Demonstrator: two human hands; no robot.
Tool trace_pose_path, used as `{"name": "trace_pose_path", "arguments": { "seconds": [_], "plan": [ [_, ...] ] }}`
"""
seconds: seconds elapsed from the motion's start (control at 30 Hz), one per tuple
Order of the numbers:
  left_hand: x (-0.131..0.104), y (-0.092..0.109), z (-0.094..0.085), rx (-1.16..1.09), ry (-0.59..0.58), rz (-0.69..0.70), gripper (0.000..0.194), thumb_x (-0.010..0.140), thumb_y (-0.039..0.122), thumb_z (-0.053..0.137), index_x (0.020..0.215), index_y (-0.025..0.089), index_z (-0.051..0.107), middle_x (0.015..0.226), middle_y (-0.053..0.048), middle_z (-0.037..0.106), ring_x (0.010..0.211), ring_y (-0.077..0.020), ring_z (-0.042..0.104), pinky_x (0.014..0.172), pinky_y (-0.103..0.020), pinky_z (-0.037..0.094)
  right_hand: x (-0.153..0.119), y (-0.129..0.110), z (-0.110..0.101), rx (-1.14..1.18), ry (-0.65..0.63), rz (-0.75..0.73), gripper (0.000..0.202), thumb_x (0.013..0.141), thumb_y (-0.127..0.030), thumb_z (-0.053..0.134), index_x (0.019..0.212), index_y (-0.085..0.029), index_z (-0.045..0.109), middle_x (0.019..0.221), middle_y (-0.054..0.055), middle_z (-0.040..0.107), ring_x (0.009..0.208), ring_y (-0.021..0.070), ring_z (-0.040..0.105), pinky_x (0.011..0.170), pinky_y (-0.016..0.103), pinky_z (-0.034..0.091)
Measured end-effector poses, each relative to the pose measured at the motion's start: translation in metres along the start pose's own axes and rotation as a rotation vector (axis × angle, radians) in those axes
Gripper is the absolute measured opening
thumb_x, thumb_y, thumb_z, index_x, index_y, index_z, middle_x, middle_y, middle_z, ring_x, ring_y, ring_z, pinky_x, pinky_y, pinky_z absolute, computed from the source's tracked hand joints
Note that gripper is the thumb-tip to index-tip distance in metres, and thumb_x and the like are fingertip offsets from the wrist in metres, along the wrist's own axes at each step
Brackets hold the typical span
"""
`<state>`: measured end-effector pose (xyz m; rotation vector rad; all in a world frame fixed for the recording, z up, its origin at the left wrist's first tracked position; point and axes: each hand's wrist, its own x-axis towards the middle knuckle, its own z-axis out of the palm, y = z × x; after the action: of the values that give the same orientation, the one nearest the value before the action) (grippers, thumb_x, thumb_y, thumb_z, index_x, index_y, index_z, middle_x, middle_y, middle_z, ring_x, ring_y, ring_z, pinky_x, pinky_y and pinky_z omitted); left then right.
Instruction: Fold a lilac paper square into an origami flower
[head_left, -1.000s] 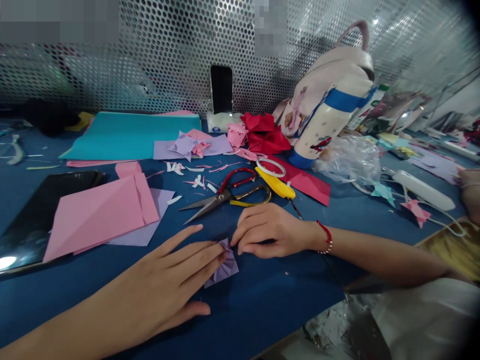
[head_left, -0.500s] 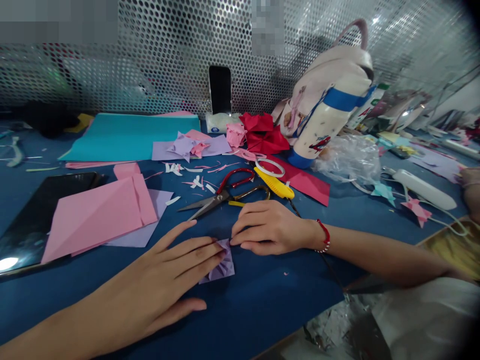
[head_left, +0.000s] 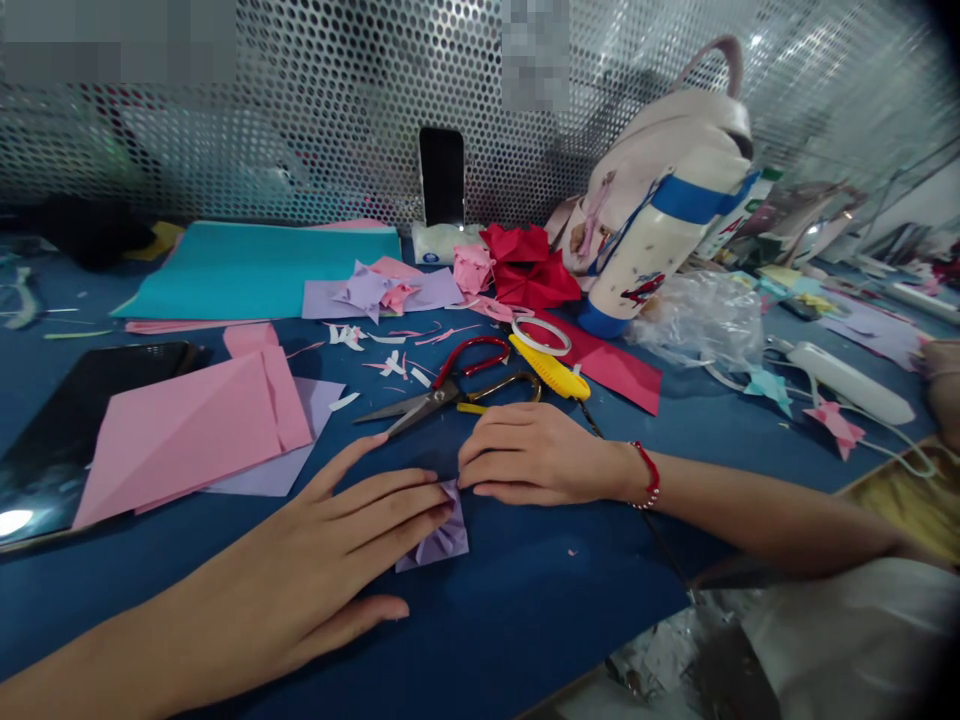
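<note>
A small folded sheet of purple origami paper (head_left: pixel 445 540) lies on the blue table near its front edge, with creases fanning across it. Flat over its left part rests my left hand (head_left: pixel 337 560), fingers stretched out and thumb apart; it covers much of the paper. My right hand (head_left: pixel 532 455), a red beaded bracelet (head_left: pixel 646 475) at its wrist, has curled fingers closed at the paper's upper right corner. Its fingertips seem to pinch that corner, though the thumb is largely hidden. Just beyond both hands lie scissors (head_left: pixel 439 396) with their blades parted, close to my left index fingertip.
A yellow cutter (head_left: pixel 551 368) and a roll of white tape (head_left: pixel 541 335) lie behind my right hand. Pink paper (head_left: pixel 195 420) overlaps a dark phone (head_left: pixel 45 440) at left. Turquoise sheets (head_left: pixel 262 265), red folded paper (head_left: pixel 529 270) and a bottle (head_left: pixel 645 250) stand farther back.
My right hand has shifted very slightly left along the paper's edge. My left hand stays flat on the paper, and the view has moved a little.
</note>
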<state>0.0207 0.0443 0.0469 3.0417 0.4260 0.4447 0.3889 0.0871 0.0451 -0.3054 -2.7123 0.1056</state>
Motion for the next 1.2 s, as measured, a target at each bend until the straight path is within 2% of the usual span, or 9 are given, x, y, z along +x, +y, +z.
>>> {"name": "trace_pose_path", "arguments": {
  "seconds": [0.1, 0.2, 0.37, 0.53, 0.67, 0.83, 1.0, 1.13, 1.2],
  "plan": [
    [0.003, 0.0, -0.001, 0.003, 0.0, 0.019, 0.066, 0.135, 0.054, 0.066, 0.195, 0.028, 0.056, 0.183, 0.001, 0.08, 0.177, -0.0145, 0.07, 0.165, -0.037, -0.01, 0.001, -0.002, 0.004, 0.101, 0.033, 0.078, 0.034, 0.141, -0.044, 0.06, 0.142, -0.02, 0.085, 0.127, 0.01, 0.091, 0.12, 0.0237, 0.081, 0.116, 0.041, 0.067],
    [0.007, 0.002, -0.002, -0.033, 0.026, 0.027, 0.062, 0.135, 0.054, 0.067, 0.19, 0.027, 0.061, 0.176, 0.001, 0.085, 0.171, -0.0134, 0.076, 0.165, -0.034, -0.008, 0.002, -0.004, 0.007, 0.21, 0.053, 0.16, 0.037, 0.137, -0.052, 0.067, 0.14, -0.02, 0.085, 0.126, 0.009, 0.089, 0.116, 0.0234, 0.078, 0.112, 0.04, 0.066],
    [0.012, 0.006, -0.004, -0.079, 0.082, 0.021, 0.049, 0.137, 0.051, 0.061, 0.176, 0.025, 0.073, 0.163, 0.001, 0.092, 0.162, -0.0137, 0.082, 0.165, -0.03, -0.006, 0.003, -0.007, 0.007, 0.29, 0.001, 0.233, 0.029, 0.133, -0.05, 0.078, 0.126, -0.024, 0.09, 0.113, 0.004, 0.084, 0.102, 0.0216, 0.071, 0.101, 0.036, 0.059],
    [0.016, 0.007, -0.004, -0.079, 0.105, 0.015, 0.044, 0.138, 0.048, 0.058, 0.172, 0.025, 0.075, 0.158, 0.003, 0.094, 0.158, -0.0141, 0.084, 0.165, -0.03, -0.004, 0.004, -0.01, 0.006, 0.292, 0.016, 0.246, 0.028, 0.132, -0.048, 0.08, 0.122, -0.023, 0.09, 0.11, 0.004, 0.083, 0.099, 0.0211, 0.068, 0.094, 0.034, 0.055],
    [0.009, 0.01, 0.004, -0.069, 0.1, -0.002, 0.046, 0.14, 0.048, 0.053, 0.176, 0.027, 0.072, 0.162, 0.005, 0.093, 0.161, -0.0148, 0.082, 0.167, -0.035, -0.005, 0.003, -0.011, 0.007, 0.251, 0.036, 0.211, 0.027, 0.135, -0.042, 0.076, 0.122, -0.022, 0.089, 0.11, 0.005, 0.083, 0.1, 0.0215, 0.069, 0.093, 0.035, 0.055],
    [-0.003, 0.015, 0.015, -0.066, 0.104, -0.1, 0.047, 0.134, 0.048, 0.062, 0.178, 0.038, 0.075, 0.158, 0.001, 0.093, 0.156, -0.0213, 0.083, 0.169, -0.043, 0.013, 0.003, -0.011, 0.007, 0.208, 0.005, 0.199, 0.021, 0.134, -0.038, 0.078, 0.123, -0.023, 0.088, 0.11, 0.004, 0.085, 0.101, 0.0218, 0.071, 0.093, 0.036, 0.056],
    [0.001, 0.016, 0.014, -0.057, 0.138, -0.061, 0.044, 0.138, 0.039, 0.049, 0.166, 0.036, 0.083, 0.153, 0.006, 0.093, 0.152, -0.0159, 0.081, 0.167, -0.034, 0.002, 0.005, -0.012, 0.005, 0.221, -0.003, 0.194, 0.018, 0.133, -0.032, 0.08, 0.12, -0.022, 0.087, 0.111, 0.004, 0.085, 0.098, 0.0209, 0.07, 0.091, 0.035, 0.056],
    [0.007, 0.022, 0.018, -0.081, 0.081, -0.182, 0.05, 0.125, 0.054, 0.073, 0.173, 0.04, 0.082, 0.162, -0.003, 0.089, 0.166, -0.0311, 0.075, 0.166, -0.056, 0.033, 0.006, -0.01, 0.003, 0.233, 0.04, 0.146, 0.032, 0.138, -0.035, 0.068, 0.114, -0.022, 0.084, 0.109, 0.004, 0.084, 0.095, 0.0197, 0.07, 0.091, 0.034, 0.057],
    [0.011, 0.025, 0.021, -0.073, 0.062, -0.212, 0.057, 0.121, 0.061, 0.076, 0.174, 0.04, 0.081, 0.166, -0.006, 0.087, 0.171, -0.0361, 0.072, 0.163, -0.061, 0.04, 0.007, -0.009, 0.001, 0.207, 0.028, 0.112, 0.035, 0.14, -0.036, 0.064, 0.113, -0.022, 0.083, 0.112, 0.005, 0.084, 0.097, 0.0196, 0.071, 0.092, 0.034, 0.058]
  ]
}}
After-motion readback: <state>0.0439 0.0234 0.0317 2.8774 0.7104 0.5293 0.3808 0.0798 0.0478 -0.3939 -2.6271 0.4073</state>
